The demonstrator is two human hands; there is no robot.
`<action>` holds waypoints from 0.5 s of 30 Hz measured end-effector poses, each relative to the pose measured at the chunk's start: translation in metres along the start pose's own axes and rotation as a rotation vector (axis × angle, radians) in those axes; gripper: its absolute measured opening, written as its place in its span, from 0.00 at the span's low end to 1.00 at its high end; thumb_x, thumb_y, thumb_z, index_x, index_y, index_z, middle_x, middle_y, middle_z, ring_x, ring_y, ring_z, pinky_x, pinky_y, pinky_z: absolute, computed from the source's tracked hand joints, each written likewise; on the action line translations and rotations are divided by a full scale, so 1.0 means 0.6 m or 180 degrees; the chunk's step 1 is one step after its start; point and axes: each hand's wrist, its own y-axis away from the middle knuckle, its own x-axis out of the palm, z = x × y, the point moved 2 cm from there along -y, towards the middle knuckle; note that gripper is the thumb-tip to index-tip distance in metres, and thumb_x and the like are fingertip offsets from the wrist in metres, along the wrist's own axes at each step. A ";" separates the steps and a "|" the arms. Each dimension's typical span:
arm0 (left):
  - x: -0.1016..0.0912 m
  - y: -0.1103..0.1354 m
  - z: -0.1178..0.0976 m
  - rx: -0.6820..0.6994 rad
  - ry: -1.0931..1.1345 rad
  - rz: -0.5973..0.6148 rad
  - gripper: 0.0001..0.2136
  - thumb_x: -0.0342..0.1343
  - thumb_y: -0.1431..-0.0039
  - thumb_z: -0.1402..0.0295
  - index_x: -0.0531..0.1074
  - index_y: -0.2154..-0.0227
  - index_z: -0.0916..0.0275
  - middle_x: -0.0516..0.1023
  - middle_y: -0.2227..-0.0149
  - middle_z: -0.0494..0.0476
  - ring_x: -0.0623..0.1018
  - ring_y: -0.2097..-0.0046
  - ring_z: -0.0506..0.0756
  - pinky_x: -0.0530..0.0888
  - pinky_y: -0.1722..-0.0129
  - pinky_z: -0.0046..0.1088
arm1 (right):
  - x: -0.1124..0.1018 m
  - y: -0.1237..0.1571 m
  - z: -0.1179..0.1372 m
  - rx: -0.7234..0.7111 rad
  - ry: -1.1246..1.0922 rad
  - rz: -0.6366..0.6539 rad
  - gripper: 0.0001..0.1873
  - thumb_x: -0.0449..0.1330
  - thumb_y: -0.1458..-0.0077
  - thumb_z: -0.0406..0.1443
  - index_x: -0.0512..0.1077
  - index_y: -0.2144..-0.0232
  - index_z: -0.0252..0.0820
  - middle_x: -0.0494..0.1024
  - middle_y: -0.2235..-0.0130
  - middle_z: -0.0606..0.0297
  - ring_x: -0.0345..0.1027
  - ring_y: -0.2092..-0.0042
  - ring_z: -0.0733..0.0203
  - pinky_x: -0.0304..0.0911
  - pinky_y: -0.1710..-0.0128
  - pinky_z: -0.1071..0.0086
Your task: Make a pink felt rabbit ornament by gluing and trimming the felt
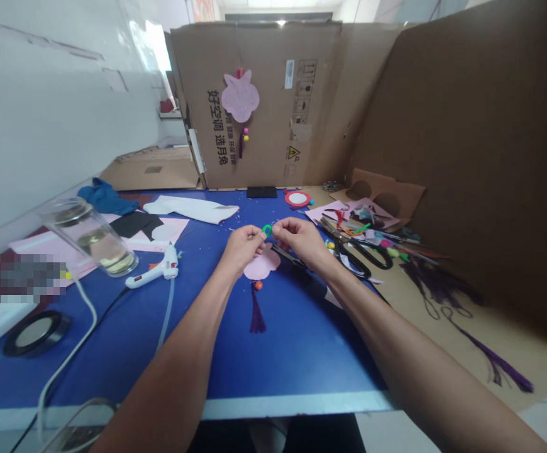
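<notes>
My left hand (244,246) and my right hand (302,240) are close together over the middle of the blue table. Between their pinched fingertips is a small bright green loop (266,229), gripped from both sides; its material is too small to tell. Just beneath the hands lies a pink paper flower shape (263,265), its upper part hidden by my fingers. An orange bead (258,285) and a dark purple tassel (257,318) hang from its lower edge. A dark blade-like tool (288,257) lies partly under my right hand.
A white glue gun (158,270) with cords and a glass jar (97,242) stand left, near black tape (36,333). Black-handled scissors (377,251), paper scraps and purple tassels (495,358) lie right. Cardboard walls (320,107) enclose the back and right; a pink flower ornament (240,97) hangs there.
</notes>
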 end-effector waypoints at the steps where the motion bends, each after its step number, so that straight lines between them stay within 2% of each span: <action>1: 0.002 0.001 0.000 -0.0006 0.0003 0.0017 0.07 0.64 0.41 0.69 0.73 0.73 0.60 0.76 0.78 0.50 0.71 0.78 0.48 0.66 0.77 0.23 | -0.001 0.000 0.000 -0.0012 0.0002 0.0001 0.19 0.72 0.51 0.51 0.78 0.68 0.42 0.79 0.71 0.66 0.65 0.74 0.65 0.62 0.71 0.68; 15: 0.010 0.007 -0.004 0.0024 -0.0056 -0.0001 0.07 0.62 0.39 0.72 0.73 0.73 0.60 0.75 0.79 0.49 0.71 0.78 0.48 0.65 0.77 0.23 | -0.006 -0.001 0.001 -0.0025 -0.0027 0.0118 0.18 0.70 0.47 0.51 0.79 0.68 0.43 0.81 0.70 0.65 0.67 0.72 0.63 0.63 0.71 0.67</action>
